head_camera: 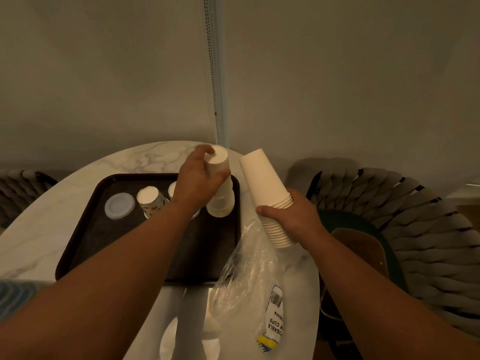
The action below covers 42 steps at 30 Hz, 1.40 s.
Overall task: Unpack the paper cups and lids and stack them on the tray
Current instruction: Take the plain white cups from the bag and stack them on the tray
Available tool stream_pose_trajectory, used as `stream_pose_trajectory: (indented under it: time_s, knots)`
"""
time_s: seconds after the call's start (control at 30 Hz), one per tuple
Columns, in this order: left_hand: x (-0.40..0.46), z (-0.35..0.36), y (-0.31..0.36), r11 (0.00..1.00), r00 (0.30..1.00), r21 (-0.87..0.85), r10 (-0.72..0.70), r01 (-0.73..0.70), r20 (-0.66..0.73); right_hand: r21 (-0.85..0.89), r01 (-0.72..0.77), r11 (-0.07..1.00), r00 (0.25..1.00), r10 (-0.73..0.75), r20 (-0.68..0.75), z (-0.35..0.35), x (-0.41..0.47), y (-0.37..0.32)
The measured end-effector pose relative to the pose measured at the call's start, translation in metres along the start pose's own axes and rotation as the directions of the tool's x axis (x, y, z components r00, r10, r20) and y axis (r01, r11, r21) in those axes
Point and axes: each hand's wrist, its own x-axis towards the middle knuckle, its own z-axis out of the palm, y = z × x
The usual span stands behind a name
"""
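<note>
Progress: partway, cups mostly out of the wrap.

- Left hand (200, 178) curled round the top of a short white stack (220, 188) of upturned cups. That stack's base sits at the tray's (85, 229) far right corner; can't tell whether it is resting on the tray or just above it.
- Right hand (293, 216) grips a taller white stack (267, 193), tilted, held over the table (39, 229) just right of the tray. Its lower end is at the mouth of the plastic sleeve (249, 276), which trails down empty onto the table. Looks like this stack is out, or nearly out, of the wrap.
- Already on the tray: clear lids (119, 206) far left, a printed cup (152, 201) upturned beside them, and another cup mostly hidden behind the left forearm.

Judged done: lids and printed cups unpacked and placed, first white stack at the tray.

Judged left: settle the left stack, bring the right stack over and either nest it on top or stand it alongside, drop the sleeve. Whether more packs remain isn't visible.

Risk: the right stack is tall and tilted; it could topple when set down.
</note>
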Motion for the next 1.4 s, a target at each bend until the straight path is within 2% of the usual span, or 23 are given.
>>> stream_pose_trajectory:
  time_s: [0.13,0.27,0.33,0.4,0.43,0.47,0.53,0.57,0.63,0.73,0.83,0.97,1.07,1.1,1.17,1.27,1.33,1.4]
  knots:
    - [-0.007,0.01,-0.02,0.991,0.993,0.137,-0.025,0.009,0.119,0.011,-0.015,1.0,1.0,0.015,0.003,0.001,0.0,0.001]
    - [-0.008,0.007,-0.02,0.981,0.996,0.187,0.04,-0.054,0.081,0.022,-0.039,0.999,0.998,0.038,0.045,0.0,0.001,-0.001]
    - [-0.009,0.002,-0.005,0.996,0.996,0.056,0.07,-0.067,-0.061,0.121,-0.071,0.99,0.989,0.055,0.135,-0.001,-0.001,-0.004]
    - [-0.011,-0.002,0.015,0.983,0.984,-0.178,0.005,-0.037,-0.176,0.26,-0.114,0.959,0.965,0.044,0.258,-0.004,-0.004,-0.011]
    - [-0.013,-0.003,0.026,0.949,0.987,-0.313,-0.077,0.03,-0.139,0.313,-0.134,0.94,0.946,0.027,0.323,-0.004,-0.005,-0.015]
    - [-0.016,-0.003,0.035,0.884,0.986,-0.449,-0.162,0.129,-0.037,0.35,-0.152,0.924,0.924,0.007,0.382,-0.003,-0.007,-0.019]
    - [-0.024,0.002,0.047,0.672,0.944,-0.665,-0.262,0.327,0.2,0.382,-0.17,0.909,0.885,-0.03,0.465,-0.001,-0.009,-0.026]
    - [-0.029,0.004,0.051,0.59,0.927,-0.716,-0.271,0.374,0.261,0.377,-0.163,0.912,0.869,-0.048,0.493,0.001,-0.011,-0.03]
    - [-0.037,0.007,0.053,0.552,0.92,-0.739,-0.282,0.387,0.271,0.335,-0.129,0.933,0.851,-0.069,0.52,0.004,-0.014,-0.036]
    - [-0.039,0.008,0.053,0.556,0.917,-0.739,-0.333,0.379,0.219,0.311,-0.089,0.946,0.873,-0.077,0.482,0.009,-0.019,-0.04]
    - [-0.037,0.01,0.054,0.598,0.917,-0.721,-0.376,0.351,0.135,0.262,-0.007,0.965,0.926,-0.092,0.367,0.015,-0.021,-0.042]
    - [-0.037,0.015,0.058,0.613,0.898,-0.729,-0.441,0.305,0.005,-0.118,0.166,0.979,0.976,-0.146,0.164,0.018,-0.021,-0.047]
    - [-0.029,0.011,0.056,0.604,0.897,-0.712,-0.434,0.359,0.085,-0.171,0.165,0.971,0.982,-0.146,0.117,0.011,-0.023,-0.048]
    - [-0.025,0.007,0.056,0.617,0.903,-0.697,-0.415,0.365,0.106,-0.163,0.152,0.975,0.984,-0.134,0.118,0.008,-0.023,-0.047]
    - [-0.012,-0.006,0.056,0.667,0.928,-0.678,-0.366,0.31,0.065,-0.172,0.141,0.975,0.985,-0.122,0.121,0.005,-0.021,-0.044]
    - [0.012,-0.03,0.058,0.762,0.96,-0.641,-0.24,0.095,-0.142,-0.124,0.107,0.987,0.992,-0.097,0.085,0.004,-0.015,-0.032]
    - [0.022,-0.043,0.058,0.846,0.966,-0.531,-0.106,-0.038,-0.237,-0.095,0.072,0.993,0.997,-0.069,0.035,0.003,-0.011,-0.022]
    - [0.023,-0.044,0.053,0.908,0.971,-0.403,0.014,-0.113,-0.24,-0.08,0.041,0.996,0.999,-0.04,0.006,0.003,-0.006,-0.015]
